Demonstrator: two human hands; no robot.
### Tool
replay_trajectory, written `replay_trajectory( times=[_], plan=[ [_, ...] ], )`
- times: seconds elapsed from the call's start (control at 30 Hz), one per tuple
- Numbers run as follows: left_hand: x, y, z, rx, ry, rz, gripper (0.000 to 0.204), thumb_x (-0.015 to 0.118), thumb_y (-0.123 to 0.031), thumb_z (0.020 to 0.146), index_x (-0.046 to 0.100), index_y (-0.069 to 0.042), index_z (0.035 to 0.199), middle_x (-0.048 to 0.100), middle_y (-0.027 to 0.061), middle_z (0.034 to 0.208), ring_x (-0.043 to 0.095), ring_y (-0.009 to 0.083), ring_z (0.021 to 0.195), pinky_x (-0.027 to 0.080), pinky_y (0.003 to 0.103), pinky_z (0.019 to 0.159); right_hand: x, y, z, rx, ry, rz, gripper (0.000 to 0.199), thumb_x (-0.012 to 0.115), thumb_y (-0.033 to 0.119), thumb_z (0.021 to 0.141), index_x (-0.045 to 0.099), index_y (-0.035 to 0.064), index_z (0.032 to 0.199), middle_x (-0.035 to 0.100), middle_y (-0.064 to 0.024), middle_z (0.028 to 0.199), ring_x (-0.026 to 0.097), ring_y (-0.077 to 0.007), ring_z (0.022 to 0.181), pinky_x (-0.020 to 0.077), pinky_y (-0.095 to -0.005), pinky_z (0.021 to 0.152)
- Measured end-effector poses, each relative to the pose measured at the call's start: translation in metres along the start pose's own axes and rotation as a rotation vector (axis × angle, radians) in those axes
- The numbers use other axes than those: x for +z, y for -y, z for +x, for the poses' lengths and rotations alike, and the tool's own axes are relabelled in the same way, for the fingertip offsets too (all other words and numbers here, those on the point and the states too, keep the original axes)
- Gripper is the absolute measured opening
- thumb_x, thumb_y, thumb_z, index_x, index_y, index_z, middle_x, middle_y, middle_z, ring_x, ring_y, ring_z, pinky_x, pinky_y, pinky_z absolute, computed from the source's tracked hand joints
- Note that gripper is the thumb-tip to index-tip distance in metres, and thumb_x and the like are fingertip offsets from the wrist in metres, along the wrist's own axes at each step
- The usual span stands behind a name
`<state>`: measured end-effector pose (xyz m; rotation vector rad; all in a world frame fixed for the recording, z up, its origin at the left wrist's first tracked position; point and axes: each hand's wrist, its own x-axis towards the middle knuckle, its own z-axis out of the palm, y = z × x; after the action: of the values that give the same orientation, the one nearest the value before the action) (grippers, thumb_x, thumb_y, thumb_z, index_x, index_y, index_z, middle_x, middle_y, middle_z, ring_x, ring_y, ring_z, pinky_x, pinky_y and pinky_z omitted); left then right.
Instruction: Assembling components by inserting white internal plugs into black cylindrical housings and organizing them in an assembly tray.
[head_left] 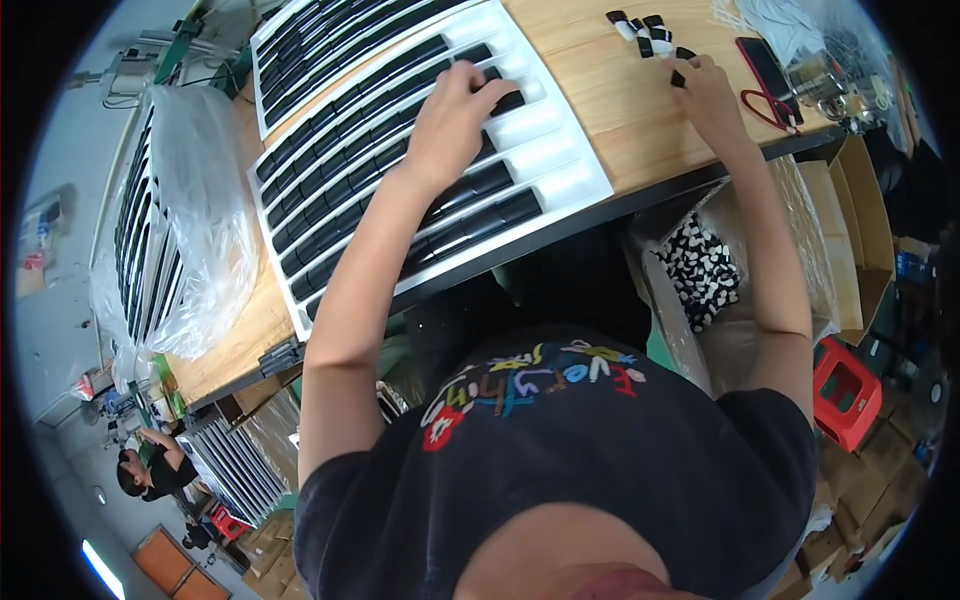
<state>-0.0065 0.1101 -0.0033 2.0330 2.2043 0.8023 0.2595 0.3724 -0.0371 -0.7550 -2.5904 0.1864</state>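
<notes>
A white grooved tray (560, 150) lies on the table in front of me, its grooves lined with rows of short black cylindrical pieces (480, 185). My left hand (452, 120) is over the tray's right part, thumb and fingers curled around a black cylindrical piece (492, 75) at the end of a row. To the right, my right hand (708, 95) pinches a small dark piece (678, 78) at its fingertips; the fingers partly hide it. Just beyond that hand is a small cluster of black-and-white cylindrical pieces (656, 38).
Another filled tray (265, 100) sits behind. Bagged trays (200, 210) stand at the left. A phone (768, 75) and red cord (765, 108) lie at the right. Below the table edge, a lined box holds many black-and-white pieces (700, 270). A red stool (848, 395) stands beside it.
</notes>
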Motion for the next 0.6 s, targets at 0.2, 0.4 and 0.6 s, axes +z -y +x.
replay_trajectory(
  times=[0.2,0.4,0.6],
  plan=[
    [0.023,0.008,0.023,0.087,0.184,0.218,0.029,0.064,-0.002,0.086,0.059,-0.011,0.112,0.051,0.0088,0.106,0.052,0.0272,0.104,0.048,0.039,0.084,-0.001,0.015,-0.013,0.075,0.093,-0.033,0.02,0.064,0.007,0.087,0.06,0.0054,0.106,0.058,-0.012,0.104,0.061,-0.0325,0.088,0.0514,-0.0409,0.081],
    [0.018,-0.005,0.008,-0.061,-0.1,-0.324,0.033,0.068,-0.004,0.086,0.044,-0.004,0.108,0.059,0.0161,0.086,0.06,0.0328,0.082,0.043,0.039,0.085,-0.024,0.113,-0.01,0.328,-0.079,0.966,0.013,0.064,0.007,0.095,0.061,-0.0028,0.103,0.06,-0.0041,0.108,0.062,-0.0094,0.094,0.0506,-0.0248,0.084],
    [0.0,-0.055,-0.017,-0.407,-0.202,-1.239,0.029,0.074,-0.005,0.087,0.058,-0.002,0.111,0.066,0.0016,0.088,0.062,0.0074,0.084,0.049,0.022,0.079,-0.039,0.175,-0.009,0.127,-0.066,1.201,0.01,0.065,0.003,0.093,0.06,-0.0013,0.101,0.059,-0.0075,0.115,0.06,-0.011,0.098,0.047,-0.0254,0.091]
  ],
)
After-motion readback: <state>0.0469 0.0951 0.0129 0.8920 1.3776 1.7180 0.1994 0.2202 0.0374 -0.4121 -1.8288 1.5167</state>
